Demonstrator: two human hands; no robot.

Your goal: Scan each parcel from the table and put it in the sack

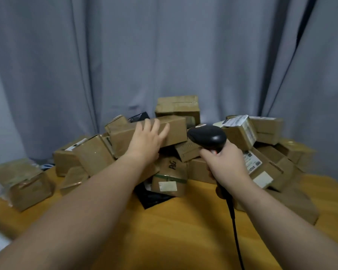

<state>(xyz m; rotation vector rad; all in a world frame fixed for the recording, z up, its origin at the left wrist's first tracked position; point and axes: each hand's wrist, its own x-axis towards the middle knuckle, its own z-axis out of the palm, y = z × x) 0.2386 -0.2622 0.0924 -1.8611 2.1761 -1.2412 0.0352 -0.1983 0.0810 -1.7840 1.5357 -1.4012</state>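
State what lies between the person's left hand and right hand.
Head view: a small tilted cardboard box lies between the left hand and the right hand gripping the scanner; the P&G-marked box sits just below it.

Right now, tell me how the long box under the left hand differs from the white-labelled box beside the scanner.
The long box shows plain brown faces; the white-labelled box carries printed labels on top and side. The long box is stretched out; the white-labelled box is stubbier. The left hand lies on the long box; no hand touches the white-labelled box. Both are brown cardboard.
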